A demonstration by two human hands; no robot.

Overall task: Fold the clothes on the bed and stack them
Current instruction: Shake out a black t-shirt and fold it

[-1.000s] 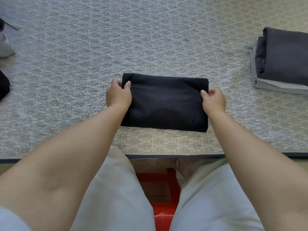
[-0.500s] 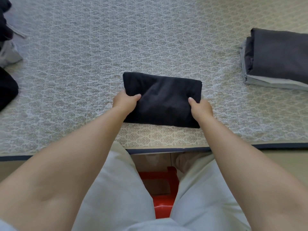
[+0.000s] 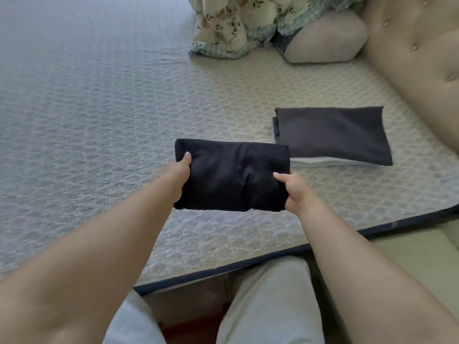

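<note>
Lifted off the bed [image 3: 99,120] since 0.5 s ago, the folded black garment [image 3: 232,175] hangs soft and light between left hand [image 3: 179,175] and right hand [image 3: 296,192], each grip clenched on 1 short edge, just short of the dark stack [image 3: 332,135] beyond the right grip.

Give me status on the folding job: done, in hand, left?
Done: a stack of folded clothes sits on the bed, dark grey piece on top, a lighter one beneath. In hand: the folded black garment, gripped at its ends by the left hand and right hand. Left: setting it on the stack. No unfolded clothes show in this view.
</note>
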